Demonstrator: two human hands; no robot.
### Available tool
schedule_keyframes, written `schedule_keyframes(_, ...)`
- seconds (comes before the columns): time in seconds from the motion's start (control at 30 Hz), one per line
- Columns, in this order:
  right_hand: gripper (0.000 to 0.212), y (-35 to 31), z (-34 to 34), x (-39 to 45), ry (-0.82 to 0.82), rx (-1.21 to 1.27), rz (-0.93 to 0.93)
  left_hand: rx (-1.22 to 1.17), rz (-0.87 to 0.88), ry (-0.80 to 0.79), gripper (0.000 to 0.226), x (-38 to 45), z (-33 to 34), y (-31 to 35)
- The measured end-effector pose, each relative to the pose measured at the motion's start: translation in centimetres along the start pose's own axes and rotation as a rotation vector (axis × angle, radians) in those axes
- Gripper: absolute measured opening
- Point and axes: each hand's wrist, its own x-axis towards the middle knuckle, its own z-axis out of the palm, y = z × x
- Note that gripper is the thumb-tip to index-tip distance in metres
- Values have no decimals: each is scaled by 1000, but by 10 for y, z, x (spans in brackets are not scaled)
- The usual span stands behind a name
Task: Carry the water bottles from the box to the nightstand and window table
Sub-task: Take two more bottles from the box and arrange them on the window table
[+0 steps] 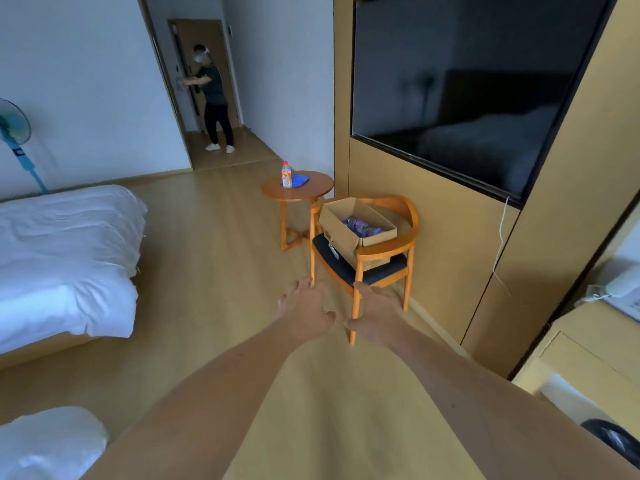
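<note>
Wood-look flooring [214, 237] runs through a hotel room with a white bed [65, 258] off to the left of both hands. Left hand [306, 308] and right hand [375, 315] reach forward side by side, fingers spread and loose, each grip wide and holding nothing. Just beyond the fingertips stands a wooden armchair [388, 268], and on its dark seat sits an open cardboard box [346, 226] with blue-labelled water bottles [362, 226] lying inside. Farther ahead of the grip, a round wooden table [311, 192] carries an upright bottle with a red cap [286, 175] beside a blue cloth [300, 180]. Up to the right hangs a dark television [460, 88]. Far off, a person [213, 98] stands at a door.
</note>
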Motion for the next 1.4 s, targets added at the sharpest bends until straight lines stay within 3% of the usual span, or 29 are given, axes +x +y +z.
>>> schedule_keyframes(0.37, 89, -3, 10, 206, -45, -38, 36, -38, 22, -49, 64, 207, 10, -47)
schedule_keyframes(0.57, 71, -23, 19, 346, -9, -28, 93, -82, 90, -61, 66, 354, 10, -89)
schedule_keyframes(0.83, 75, -32, 22, 484, -18, 15, 257, -95, 136, -113, 64, 529, 5, -123)
schedule_keyframes(1.0, 84, -14, 25, 557, -43, 42, 337, -76, 197, -202, 63, 606, 34, -124)
schedule_keyframes(1.13, 68, 17, 34, 623, -53, 74, 374, -50, 234, -254, 60, 676, 62, -117)
schedule_keyframes(1.3, 84, 73, 48, 713, -91, 139, 477, 15, 254, -322, 68, 769, 99, -101)
schedule_keyframes(1.4, 73, 101, 48, 756, -146, 155, 527, 74, 251, -365, 68, 824, 114, -95)
